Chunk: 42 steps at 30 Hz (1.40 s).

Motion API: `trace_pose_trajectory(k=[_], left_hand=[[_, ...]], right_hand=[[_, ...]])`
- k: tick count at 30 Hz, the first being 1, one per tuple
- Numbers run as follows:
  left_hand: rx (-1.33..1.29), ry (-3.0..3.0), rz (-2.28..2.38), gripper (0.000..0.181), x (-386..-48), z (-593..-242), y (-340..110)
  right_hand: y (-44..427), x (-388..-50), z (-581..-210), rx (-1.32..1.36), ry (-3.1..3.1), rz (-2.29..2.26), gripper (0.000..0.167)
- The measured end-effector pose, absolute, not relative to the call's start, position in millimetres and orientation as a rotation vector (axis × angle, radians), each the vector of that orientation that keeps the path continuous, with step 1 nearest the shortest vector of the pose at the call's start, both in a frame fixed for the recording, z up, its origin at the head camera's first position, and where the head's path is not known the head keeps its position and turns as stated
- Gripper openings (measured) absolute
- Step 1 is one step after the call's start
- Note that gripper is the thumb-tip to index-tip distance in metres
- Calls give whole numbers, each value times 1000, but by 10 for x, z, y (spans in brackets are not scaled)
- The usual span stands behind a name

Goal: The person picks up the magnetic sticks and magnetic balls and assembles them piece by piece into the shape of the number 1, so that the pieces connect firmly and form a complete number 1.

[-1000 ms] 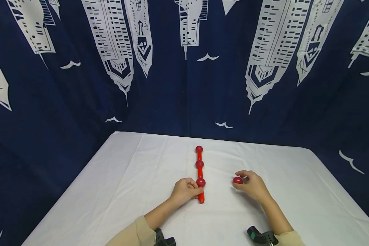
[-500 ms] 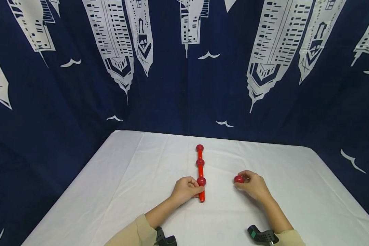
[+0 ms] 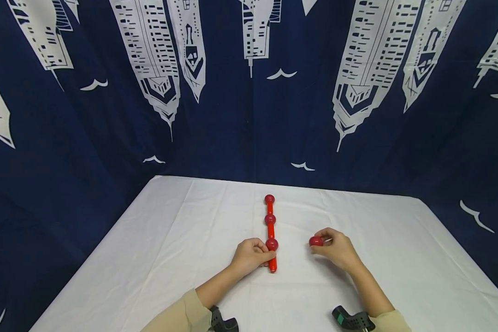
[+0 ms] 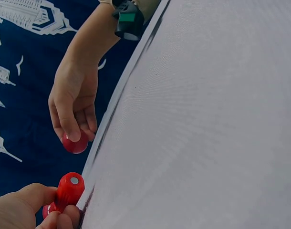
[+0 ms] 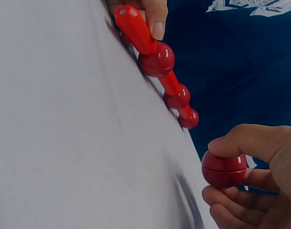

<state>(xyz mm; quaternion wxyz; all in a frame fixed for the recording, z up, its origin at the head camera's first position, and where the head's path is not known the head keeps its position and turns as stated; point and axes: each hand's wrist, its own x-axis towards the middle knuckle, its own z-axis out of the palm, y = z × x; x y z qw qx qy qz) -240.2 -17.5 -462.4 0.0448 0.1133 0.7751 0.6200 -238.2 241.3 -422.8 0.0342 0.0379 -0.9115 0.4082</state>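
A straight chain of three dark red balls joined by bright red rods lies on the white cloth, pointing away from me. My left hand pinches the nearest red rod between thumb and fingers, just below the nearest chain ball. That rod's free end shows a small silvery disc in the left wrist view. To the right of the chain, my right hand holds a separate red ball by thumb and fingertips, with a seam around its middle. A gap separates this ball from the chain.
A white cloth-covered table spreads around both hands. Behind it hangs a dark blue curtain with white buildings and birds. A black wrist device sits by the right sleeve, another by the left.
In the last half second my right hand has moved slightly left with the loose ball, nearer to the chain. My left hand keeps its pinch on the rod in the same place.
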Motion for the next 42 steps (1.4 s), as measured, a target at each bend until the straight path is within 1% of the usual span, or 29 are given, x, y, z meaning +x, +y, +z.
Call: trace_pose_trajectory(k=[15, 27, 42], left_hand=[[311, 2376, 1874, 21, -2424, -4642, -160], [341, 2372, 1882, 20, -2414, -4631, -174], [393, 2385, 1902, 20, -2405, -4642, -190]], right_hand=[[2134, -2276, -4117, 171, -2885, 1370, 36], [1919, -2171, -4095, 517, -2907, 1523, 33], [1738, -2095, -4183, 632, -2967, 1527, 35]])
